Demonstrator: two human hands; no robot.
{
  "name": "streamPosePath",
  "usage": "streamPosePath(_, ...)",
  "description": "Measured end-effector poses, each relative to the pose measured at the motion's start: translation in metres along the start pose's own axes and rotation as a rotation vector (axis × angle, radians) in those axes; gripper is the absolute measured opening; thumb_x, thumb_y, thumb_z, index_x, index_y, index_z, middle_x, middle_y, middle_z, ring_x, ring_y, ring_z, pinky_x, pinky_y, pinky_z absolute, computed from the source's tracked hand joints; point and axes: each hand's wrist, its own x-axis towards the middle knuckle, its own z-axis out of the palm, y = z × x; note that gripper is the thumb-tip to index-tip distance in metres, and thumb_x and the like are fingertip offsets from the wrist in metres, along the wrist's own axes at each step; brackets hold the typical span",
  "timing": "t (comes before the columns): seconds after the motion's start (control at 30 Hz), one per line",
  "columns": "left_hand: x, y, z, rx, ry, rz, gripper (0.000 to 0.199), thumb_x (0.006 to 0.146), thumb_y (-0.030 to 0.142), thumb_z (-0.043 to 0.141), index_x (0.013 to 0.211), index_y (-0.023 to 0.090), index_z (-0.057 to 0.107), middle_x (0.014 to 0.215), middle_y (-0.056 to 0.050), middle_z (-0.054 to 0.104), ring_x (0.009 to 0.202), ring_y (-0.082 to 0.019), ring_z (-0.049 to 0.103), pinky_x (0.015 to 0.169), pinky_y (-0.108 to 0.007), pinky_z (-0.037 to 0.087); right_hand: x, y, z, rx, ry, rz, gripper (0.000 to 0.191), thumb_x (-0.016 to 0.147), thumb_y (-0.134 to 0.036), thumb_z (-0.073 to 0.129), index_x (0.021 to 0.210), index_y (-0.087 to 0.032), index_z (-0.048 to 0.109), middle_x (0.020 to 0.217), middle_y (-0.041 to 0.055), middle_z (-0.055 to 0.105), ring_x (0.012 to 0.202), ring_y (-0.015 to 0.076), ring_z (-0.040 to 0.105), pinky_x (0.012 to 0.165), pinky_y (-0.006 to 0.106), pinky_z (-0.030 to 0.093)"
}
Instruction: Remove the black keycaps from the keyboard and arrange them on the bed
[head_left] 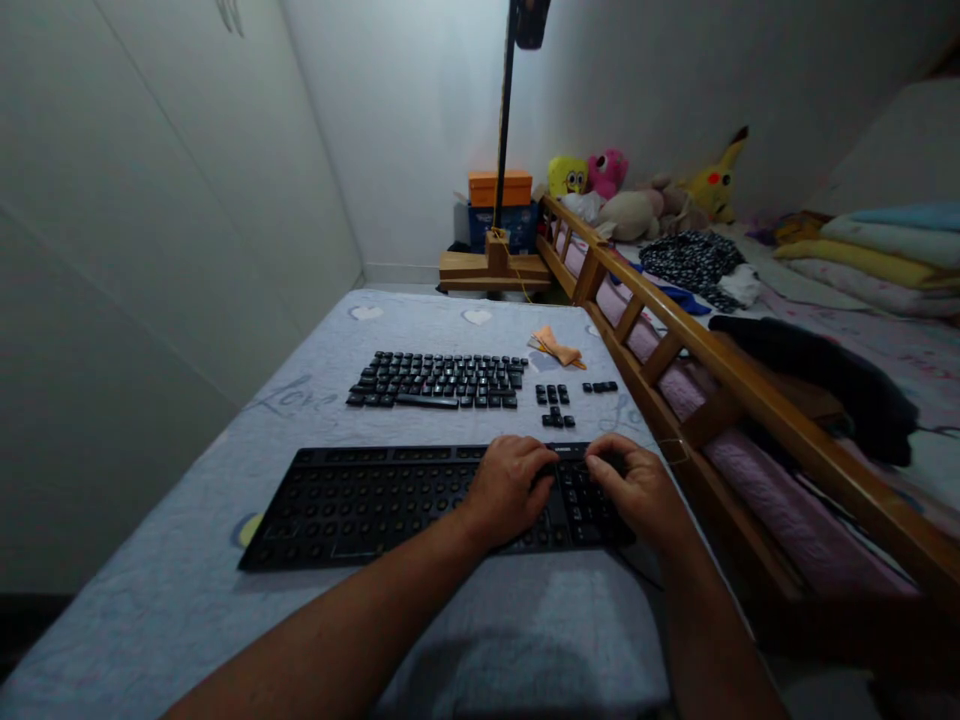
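A black computer keyboard (375,505) lies on the cloth-covered table, most of its keycaps off and the key sockets bare. Keycaps still sit on the number pad (585,500) at its right end. My left hand (510,490) rests on the keyboard left of the number pad, its fingers curled and pressed against it. Over the top of the number pad my right hand (634,485) has thumb and index finger pinched together; whatever is between them is too small to make out. Behind the keyboard, loose keycaps (450,378) lie in keyboard order, with smaller keycap groups (553,393) to their right.
An orange cloth (555,345) with a thin tool lies at the table's far right. Along the right side runs a wooden bed rail (660,310), with clothes and plush toys beyond it. A lamp stand (504,130) and boxes (500,188) stand behind the table.
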Motion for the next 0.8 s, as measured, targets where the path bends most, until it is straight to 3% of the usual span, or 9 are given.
streamPosePath(0.6,0.0004,0.001,0.0,0.019,-0.011,0.004,0.023,0.082,0.013,0.062,0.104,0.019,0.067,0.103,-0.006,0.07,0.096,-0.023,0.062,0.089,-0.04,0.046,-0.0082,0.0006,0.0046,-0.073,-0.043,-0.041,0.015,0.087,-0.029,0.054,0.077,-0.02,0.061,0.062,-0.0036,0.054,0.05,0.0116,0.046,0.05,0.025,0.035)
streamPosePath(0.8,0.0018,0.0024,-0.0004,0.025,-0.022,-0.002,0.022,0.082,0.013,0.061,0.103,0.019,0.067,0.102,-0.006,0.07,0.095,-0.023,0.062,0.089,-0.04,0.046,-0.0082,-0.0016,0.0074,-0.1,-0.05,-0.099,0.016,0.088,-0.027,0.052,0.075,-0.02,0.059,0.064,-0.0026,0.056,0.057,0.0135,0.053,0.057,0.025,0.04)
